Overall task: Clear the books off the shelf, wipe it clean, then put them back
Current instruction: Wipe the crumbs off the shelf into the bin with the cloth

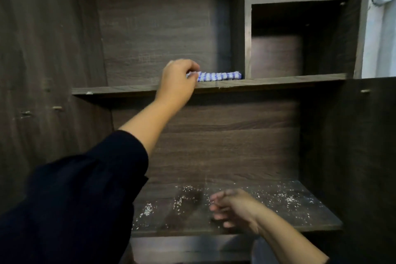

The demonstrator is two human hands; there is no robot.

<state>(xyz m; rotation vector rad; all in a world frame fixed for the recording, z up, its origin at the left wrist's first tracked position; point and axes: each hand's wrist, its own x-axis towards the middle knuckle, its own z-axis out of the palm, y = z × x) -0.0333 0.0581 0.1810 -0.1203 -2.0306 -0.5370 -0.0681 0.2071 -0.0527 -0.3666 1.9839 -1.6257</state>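
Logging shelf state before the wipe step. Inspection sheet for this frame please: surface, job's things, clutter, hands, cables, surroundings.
Surface: lower shelf strewn with white specks; upper shelf has a small white chip near its left front edge.
Job's things: blue-white checked cloth lies on the upper shelf; no books seen.
Clutter: nothing seen beyond the specks.
Hands: left hand grips the cloth's left end; right hand blurred over the lower shelf, fingers loosely curled, holding nothing.
Cables: nothing seen.
Surroundings: dark wood cabinet, side cubbies at upper right; pale fabric at right edge.
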